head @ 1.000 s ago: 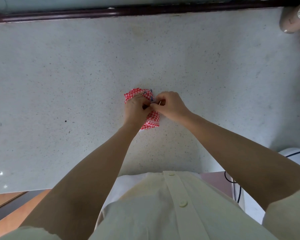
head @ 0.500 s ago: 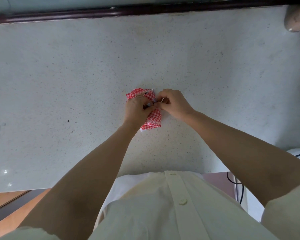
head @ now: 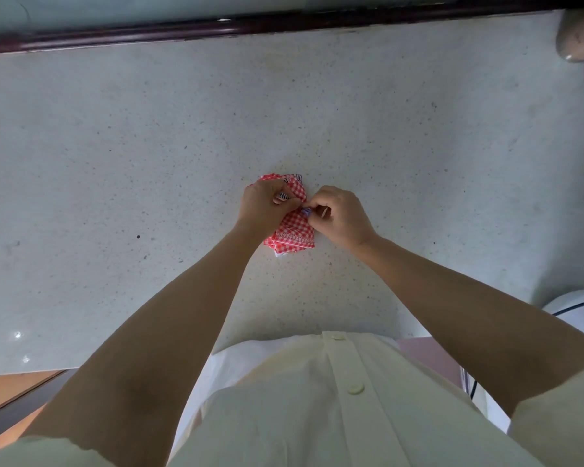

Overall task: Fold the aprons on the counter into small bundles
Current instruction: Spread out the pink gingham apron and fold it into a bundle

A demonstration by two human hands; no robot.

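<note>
One apron (head: 295, 234), red-and-white check, is folded to a small bundle just above frame centre on the counter (head: 149, 146). No other apron is in view.

Left hand (head: 267, 205): fingers curled over the bundle's upper left part, gripping it against the counter.

Right hand (head: 339, 214): thumb and forefinger pinch a small dark-striped tie (head: 305, 211) at the bundle's right edge. A thin pale line beside those fingers cannot be identified.

Step in hand, as judged: securing the bundle with its tie.

Method: the left hand should press down until the tie is fixed, or the folds will spring open. Draw the tie snug and low, close to the cloth, then tuck its end under a wrap. Watch the lower edge, where layers fan out and a white hem shows. That corner looks likeliest to loosen.

Also present: rounded pinkish item (head: 579, 35), upper right corner. White item (head: 573, 306) with dark cord, right edge.
</note>
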